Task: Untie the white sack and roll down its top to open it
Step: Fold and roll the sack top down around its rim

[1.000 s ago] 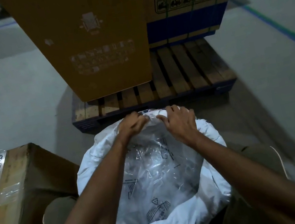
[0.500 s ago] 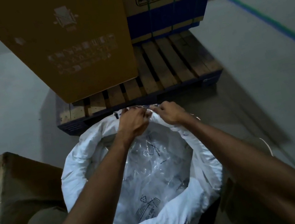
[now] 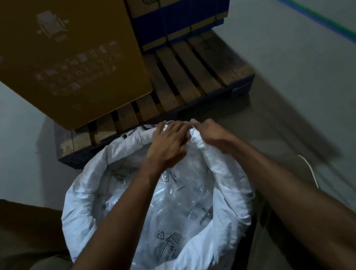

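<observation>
Upright on the grey concrete floor (image 3: pixel 310 111): white woven plastic sack (image 3: pixel 86 213), mouth facing straight up toward the camera, long axis vertical, top rolled down into a thick ring. Inside, clear crinkled plastic liner (image 3: pixel 173 209) printed with dark symbols. At the far rim, left hand (image 3: pixel 168 141) laid over the roll, fingers curled down onto the fabric; right hand (image 3: pixel 212 133) just beside it, pinching the same rolled edge. Thin white string (image 3: pixel 310 169) lying on the floor to the right. Beyond the sack, slatted wooden pallet (image 3: pixel 197 74) carrying a tall brown cardboard box (image 3: pixel 57 49) and a blue-banded carton (image 3: pixel 179 13). Green and blue floor stripe (image 3: pixel 322 16) far right. Dim light, some blur.
</observation>
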Available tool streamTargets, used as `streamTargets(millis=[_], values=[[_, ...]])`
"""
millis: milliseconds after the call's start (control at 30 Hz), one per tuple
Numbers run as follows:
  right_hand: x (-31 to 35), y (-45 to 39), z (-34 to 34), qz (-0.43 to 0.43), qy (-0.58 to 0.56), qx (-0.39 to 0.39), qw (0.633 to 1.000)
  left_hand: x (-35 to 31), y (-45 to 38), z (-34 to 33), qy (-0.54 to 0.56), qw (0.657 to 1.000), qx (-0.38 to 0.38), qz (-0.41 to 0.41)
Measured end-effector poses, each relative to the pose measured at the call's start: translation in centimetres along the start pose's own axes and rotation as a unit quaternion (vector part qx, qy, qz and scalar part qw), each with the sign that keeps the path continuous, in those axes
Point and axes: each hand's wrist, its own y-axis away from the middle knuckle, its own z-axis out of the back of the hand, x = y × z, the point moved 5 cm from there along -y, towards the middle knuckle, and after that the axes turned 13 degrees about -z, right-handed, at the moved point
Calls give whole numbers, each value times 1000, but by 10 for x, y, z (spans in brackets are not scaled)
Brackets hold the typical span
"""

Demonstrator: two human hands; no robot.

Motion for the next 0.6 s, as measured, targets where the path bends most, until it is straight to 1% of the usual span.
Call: streamTargets(millis=[67,100,133,167,200,233,267,300,333,367,433,467,533,567,600], values=[[-6,-6,3,-40,-38,48,997,-5,-7,4,15,1000,-18,16],[-10,-9,4,-43,-47,41,997,-7,-11,5,21,999,-17,36],[-13,-9,6,-24,-61,19,998,-7,-15,6,25,997,-10,66],[-16,-6,7,-6,-50,-19,999,-5,-18,5,35,994,-1,106],[-20,-4,6,19,-25,-59,998,-2,-20,6,47,988,-1,150],[-25,7,4,27,3,-96,995,3,-22,7,60,980,-3,192],[-32,16,2,22,13,-125,992,8,-23,8,74,971,-1,226],[-43,26,0,-3,5,-149,989,11,-25,10,93,964,11,247],[-53,32,-3,-27,-16,-166,986,13,-28,8,108,961,35,252],[-63,35,-5,-44,-40,-172,983,13,-33,7,111,963,61,240],[-77,35,-7,-46,-98,-166,980,8,-39,0,94,972,100,193],[-79,35,-6,-37,-129,-155,979,3,-38,-3,75,978,103,163],[-79,32,3,-42,-174,-130,975,-15,-32,-5,41,993,79,80],[-80,24,3,-55,-190,-98,975,-26,-30,-8,23,997,72,25],[-80,18,1,-66,-211,-39,974,-36,-27,-12,6,997,78,-20]])
